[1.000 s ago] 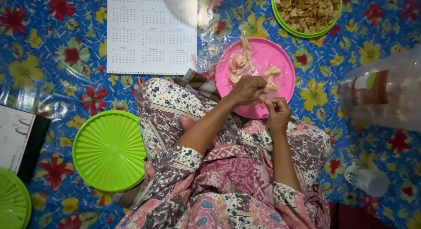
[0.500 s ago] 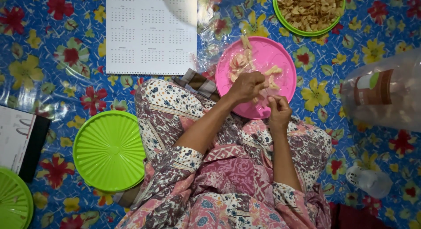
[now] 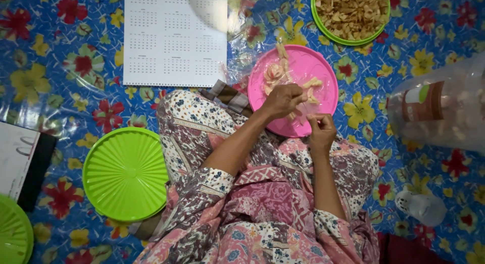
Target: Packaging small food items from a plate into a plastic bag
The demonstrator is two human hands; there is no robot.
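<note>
A pink round plate [image 3: 323,67] lies on the flowered mat in front of my knees, with several pale snack pieces [image 3: 275,72] on it. My left hand [image 3: 284,100] hovers over the plate's near side, fingers pinched on a thin pale piece [image 3: 303,108]. My right hand [image 3: 322,132] is just below and to the right, its fingertips pinching the same pale piece from the other end. Both forearms rest over my patterned lap.
A green bowl of fried chips [image 3: 352,14] stands beyond the plate. A large clear plastic bag of snacks [image 3: 439,110] lies at right. A green lid [image 3: 125,173] lies at left, another green lid [image 3: 12,233] at bottom left, a paper calendar [image 3: 174,36] behind.
My left hand has lifted slightly toward the plate's middle and my right hand has shifted a little lower; both stay pinched on the pale piece.
</note>
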